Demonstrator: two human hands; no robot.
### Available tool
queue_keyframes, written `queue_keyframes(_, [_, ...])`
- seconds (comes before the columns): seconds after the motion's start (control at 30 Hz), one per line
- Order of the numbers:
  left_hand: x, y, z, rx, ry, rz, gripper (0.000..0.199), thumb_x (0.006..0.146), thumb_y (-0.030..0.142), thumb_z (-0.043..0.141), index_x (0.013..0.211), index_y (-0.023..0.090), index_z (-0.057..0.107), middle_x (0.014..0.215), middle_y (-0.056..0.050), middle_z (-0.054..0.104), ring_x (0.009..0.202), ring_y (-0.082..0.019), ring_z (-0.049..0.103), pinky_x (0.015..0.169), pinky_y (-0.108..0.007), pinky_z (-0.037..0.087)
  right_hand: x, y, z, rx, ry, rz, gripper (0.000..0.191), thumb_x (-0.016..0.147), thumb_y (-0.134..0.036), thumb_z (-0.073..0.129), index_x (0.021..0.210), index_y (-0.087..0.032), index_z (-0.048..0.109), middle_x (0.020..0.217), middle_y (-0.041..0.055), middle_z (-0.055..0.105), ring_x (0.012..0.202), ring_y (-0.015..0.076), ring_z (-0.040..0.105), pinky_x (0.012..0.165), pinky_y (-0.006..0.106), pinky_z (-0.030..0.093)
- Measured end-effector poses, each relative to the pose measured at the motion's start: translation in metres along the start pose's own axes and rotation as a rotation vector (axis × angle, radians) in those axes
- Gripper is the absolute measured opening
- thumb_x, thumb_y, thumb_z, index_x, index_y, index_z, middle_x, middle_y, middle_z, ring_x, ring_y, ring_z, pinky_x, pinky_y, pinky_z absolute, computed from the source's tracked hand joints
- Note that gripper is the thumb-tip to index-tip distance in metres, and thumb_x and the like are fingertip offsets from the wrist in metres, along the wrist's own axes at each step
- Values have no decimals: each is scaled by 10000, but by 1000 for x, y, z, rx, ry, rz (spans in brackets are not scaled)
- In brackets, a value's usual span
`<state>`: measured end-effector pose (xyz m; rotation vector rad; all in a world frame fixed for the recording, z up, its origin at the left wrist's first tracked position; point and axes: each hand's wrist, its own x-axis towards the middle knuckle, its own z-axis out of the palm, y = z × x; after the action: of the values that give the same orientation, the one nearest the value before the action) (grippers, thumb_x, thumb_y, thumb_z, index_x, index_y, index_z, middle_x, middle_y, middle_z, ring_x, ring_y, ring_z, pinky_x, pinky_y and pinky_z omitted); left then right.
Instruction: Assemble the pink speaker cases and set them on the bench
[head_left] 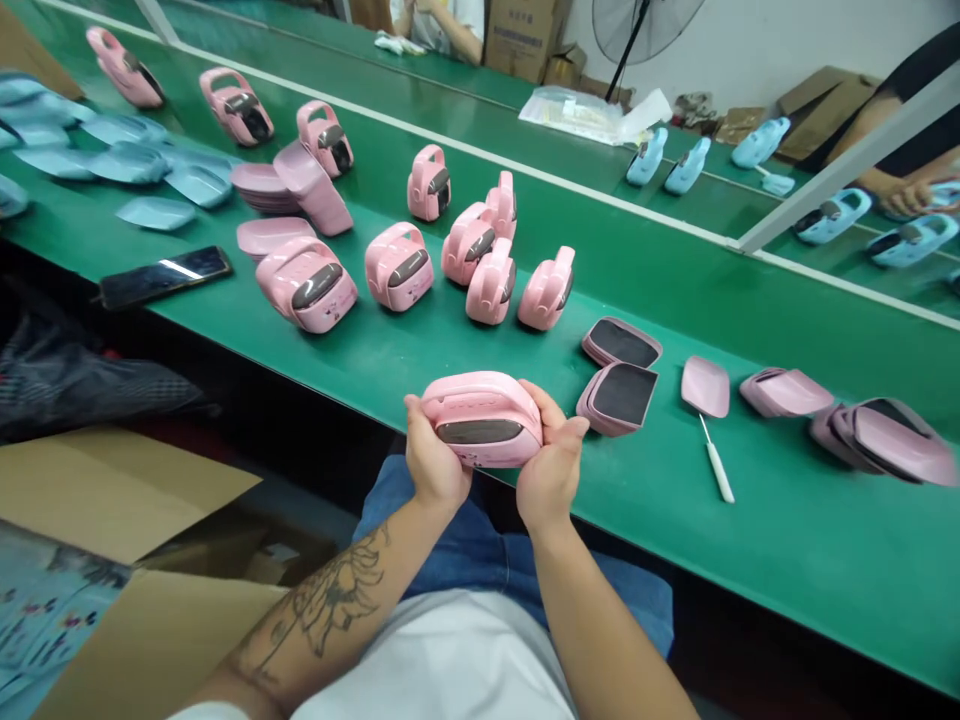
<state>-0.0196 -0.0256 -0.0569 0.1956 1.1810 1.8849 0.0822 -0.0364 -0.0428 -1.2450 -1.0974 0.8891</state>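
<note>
Between my two hands is a pink plastic housing with a carry handle and a dark window strip, held above the front edge of the green bench. My left hand grips its left end, and my right hand grips its right end. Beyond it stand several similar pink housings, among them one with its dark window facing me. Right of my right hand lie stacked pink covers with dark pads. Farther right, a white-handled screwdriver touches a single pink cover.
Light blue covers and a phone lie on the left of the bench. A green divider with a white rail runs behind. Past it are blue housings and co-workers' hands. An open carton stands lower left.
</note>
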Motion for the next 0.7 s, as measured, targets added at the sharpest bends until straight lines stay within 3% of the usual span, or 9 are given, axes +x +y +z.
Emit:
queue_keyframes(0.03, [-1, 0, -2, 11, 0, 0, 663, 983, 805, 552, 968, 170, 744, 953, -70, 787, 941, -239, 767, 877, -343, 601, 0, -2, -4, -28, 34, 6, 831, 1097, -715, 180, 1271, -171, 785, 1238, 149, 811, 1198, 326, 753, 1049, 513, 574])
queue_keyframes(0.1, [1, 12, -9, 107, -133, 108, 661, 979, 784, 590, 1092, 159, 772, 1143, -116, 801, 1039, -265, 777, 968, -387, 608, 5, -9, -14, -103, 69, -72, 767, 1121, -659, 223, 1175, -178, 819, 1193, 141, 818, 1166, 316, 759, 1031, 499, 577])
queue_keyframes(0.2, [12, 52, -19, 474, -654, 498, 686, 938, 681, 732, 1413, 189, 692, 1523, -171, 667, 1332, -339, 699, 1198, -505, 522, 14, -21, -28, -224, -33, -284, 616, 1158, -527, 283, 1180, -214, 814, 1192, 116, 809, 1158, 281, 752, 1019, 466, 582])
queue_keyframes(0.23, [15, 67, -19, 688, -834, 563, 770, 846, 618, 861, 1463, 201, 663, 1566, -168, 641, 1454, -368, 614, 1277, -528, 450, 16, -25, -32, -254, -94, -337, 571, 1164, -485, 293, 1197, -223, 799, 1191, 110, 804, 1150, 271, 749, 1011, 459, 584])
queue_keyframes(0.3, [16, 91, -14, 997, -998, 546, 1024, 695, 530, 990, 1572, 219, 565, 1592, -164, 622, 1477, -390, 595, 1263, -536, 474, 18, -29, -35, -306, -223, -404, 502, 1169, -435, 309, 1224, -222, 760, 1187, 110, 791, 1129, 261, 743, 1005, 460, 588])
queue_keyframes(0.43, [11, 110, 5, 1265, -1082, 204, 999, 697, 471, 976, 1569, 219, 561, 1493, -121, 704, 1298, -358, 716, 1091, -495, 601, 18, -36, -42, -370, -414, -360, 467, 1164, -476, 326, 1278, -196, 681, 1240, 144, 750, 1158, 268, 717, 1052, 497, 581])
queue_keyframes(0.53, [9, 112, 11, 1246, -1125, 114, 797, 726, 444, 955, 1443, 231, 680, 1357, -67, 777, 1207, -326, 753, 1040, -444, 616, 21, -44, -56, -395, -622, -152, 509, 1142, -552, 403, 1498, -220, 553, 1552, 166, 623, 1437, 294, 604, 1230, 555, 487])
queue_keyframes(0.63, [10, 114, 10, 1243, -1137, 61, 851, 726, 386, 949, 1507, 231, 650, 1487, -74, 723, 1348, -338, 696, 1136, -444, 575, 26, -57, -69, -474, -826, 93, 794, 1042, -650, 609, 1672, -242, 350, 1763, 159, 422, 1604, 341, 451, 1325, 610, 380])
queue_keyframes(0.7, [10, 116, 9, 1260, -1133, 46, 936, 736, 404, 938, 1580, 209, 586, 1602, -108, 642, 1460, -365, 620, 1215, -481, 522, 30, -67, -72, -522, -877, 166, 905, 982, -675, 692, 1686, -245, 319, 1772, 158, 407, 1590, 363, 465, 1316, 624, 392])
